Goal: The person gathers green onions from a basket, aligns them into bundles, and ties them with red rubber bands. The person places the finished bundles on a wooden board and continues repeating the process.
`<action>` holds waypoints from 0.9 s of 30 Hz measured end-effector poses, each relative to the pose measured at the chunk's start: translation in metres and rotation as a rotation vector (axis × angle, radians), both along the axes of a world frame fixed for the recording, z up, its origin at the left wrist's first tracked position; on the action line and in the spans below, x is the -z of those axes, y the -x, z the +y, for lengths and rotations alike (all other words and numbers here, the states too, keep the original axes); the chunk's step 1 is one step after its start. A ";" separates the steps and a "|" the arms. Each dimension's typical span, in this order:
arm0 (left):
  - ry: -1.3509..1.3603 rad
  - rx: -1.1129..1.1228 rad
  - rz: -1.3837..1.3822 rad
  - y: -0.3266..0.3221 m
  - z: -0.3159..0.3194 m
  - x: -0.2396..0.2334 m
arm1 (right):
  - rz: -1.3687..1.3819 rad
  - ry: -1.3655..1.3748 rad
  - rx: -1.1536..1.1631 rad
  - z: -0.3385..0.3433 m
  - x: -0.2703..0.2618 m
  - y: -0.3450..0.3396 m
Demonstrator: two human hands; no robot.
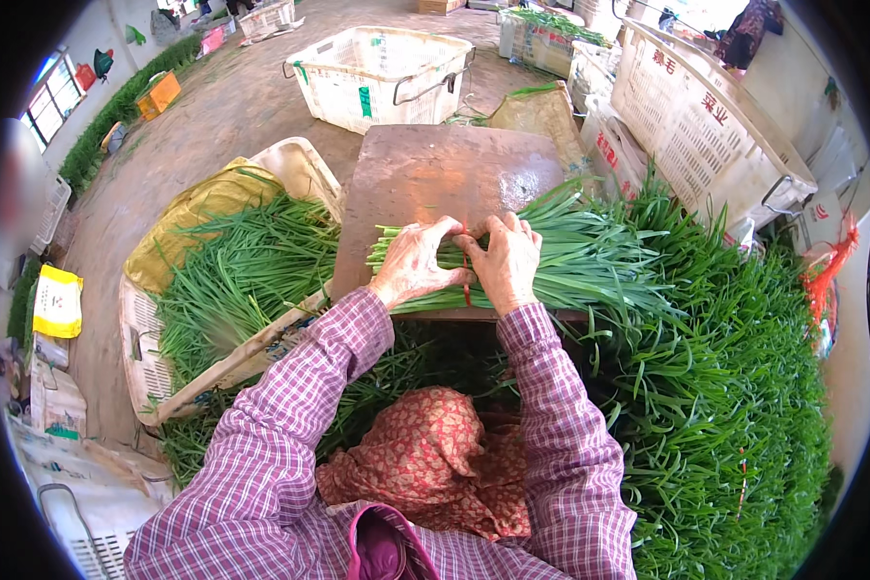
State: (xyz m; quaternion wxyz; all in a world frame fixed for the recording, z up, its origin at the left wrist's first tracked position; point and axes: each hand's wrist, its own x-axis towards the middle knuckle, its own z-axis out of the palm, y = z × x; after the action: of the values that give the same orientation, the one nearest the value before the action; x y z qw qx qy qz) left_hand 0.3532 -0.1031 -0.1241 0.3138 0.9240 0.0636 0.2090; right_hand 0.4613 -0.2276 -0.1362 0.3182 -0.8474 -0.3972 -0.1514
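A thick bundle of long green leafy stalks, like garlic chives [587, 261], lies across a wooden board [449, 167], cut ends to the left and leaves to the right. A thin red tie [467, 294] runs around its stalk part. My left hand [424, 261] rests on the bundle left of the tie, thumb and fingers curved around the stalks. My right hand [506, 259] is just to the right, its fingertips bent at the tie and touching or almost touching the left hand. The exact pinch on the tie is hidden by my fingers.
Loose greens fill a white plastic crate [134, 355] at the left, beside a yellow woven sack [174, 217]. A large pile of greens [732, 391] stands at the right. Beyond the board sit a white crate [333, 80] and, back right, a tall lettered crate [696, 123].
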 end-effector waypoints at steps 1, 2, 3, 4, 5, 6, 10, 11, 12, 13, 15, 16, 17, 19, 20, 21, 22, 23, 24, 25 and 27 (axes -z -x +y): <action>-0.016 -0.018 0.014 0.000 0.000 0.001 | -0.014 -0.044 0.010 0.000 0.000 0.002; -0.032 -0.036 0.028 0.000 -0.002 0.002 | -0.027 -0.088 0.020 0.001 0.000 0.003; -0.047 -0.048 0.042 -0.001 -0.003 0.002 | -0.041 -0.132 0.035 0.000 0.001 0.003; -0.031 -0.043 0.037 -0.002 -0.003 0.002 | -0.042 -0.131 0.017 -0.001 0.003 0.001; -0.014 -0.038 0.033 -0.002 -0.003 0.002 | -0.042 -0.130 -0.001 -0.002 0.005 -0.001; 0.000 -0.040 0.026 -0.002 -0.001 0.002 | -0.045 -0.133 -0.025 0.000 0.004 -0.002; 0.028 -0.063 -0.085 -0.006 0.004 0.013 | -0.126 -0.223 -0.060 0.002 0.000 0.004; 0.021 -0.052 -0.058 -0.006 0.009 0.017 | -0.156 -0.239 -0.067 0.003 -0.004 0.008; 0.024 -0.021 -0.009 -0.007 0.011 0.012 | -0.172 -0.247 -0.083 0.005 -0.004 0.008; 0.030 0.012 0.042 -0.007 0.011 0.006 | -0.188 -0.254 -0.096 0.006 -0.003 0.005; -0.174 0.035 0.286 -0.003 0.006 -0.004 | -0.115 -0.275 -0.118 0.006 0.001 0.002; -0.253 0.026 0.332 -0.002 -0.003 -0.010 | -0.105 -0.294 -0.107 0.004 0.006 -0.002; -0.333 0.018 0.376 -0.002 -0.012 -0.012 | -0.095 -0.312 -0.094 0.003 0.011 -0.008; -0.508 -0.049 0.387 0.001 -0.014 0.002 | -0.028 -0.352 -0.147 0.007 0.005 -0.001; -0.449 -0.055 0.376 0.000 -0.011 0.005 | -0.024 -0.378 -0.170 0.006 0.004 0.000; -0.387 -0.055 0.365 -0.001 -0.007 0.009 | -0.019 -0.399 -0.189 0.005 0.005 0.001; -0.368 -0.069 0.381 -0.004 -0.004 0.012 | 0.006 -0.453 -0.223 0.002 -0.004 0.009; -0.350 -0.084 0.397 -0.008 0.001 0.014 | -0.067 -0.434 -0.273 -0.001 -0.015 0.017; -0.319 -0.092 0.329 -0.011 0.010 0.022 | -0.131 -0.437 -0.291 -0.004 -0.019 0.027; -0.287 -0.090 0.293 -0.014 0.027 0.035 | -0.194 -0.448 -0.317 -0.004 -0.021 0.040; -0.297 -0.070 0.360 -0.024 0.032 0.035 | -0.175 -0.438 -0.366 -0.015 -0.017 0.055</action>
State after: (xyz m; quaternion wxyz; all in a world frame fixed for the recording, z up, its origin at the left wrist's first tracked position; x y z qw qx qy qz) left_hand 0.3775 -0.0709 -0.1592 0.1508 0.9796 0.1191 0.0589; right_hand 0.4066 -0.2431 -0.1194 0.4801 -0.6563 -0.5274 -0.2462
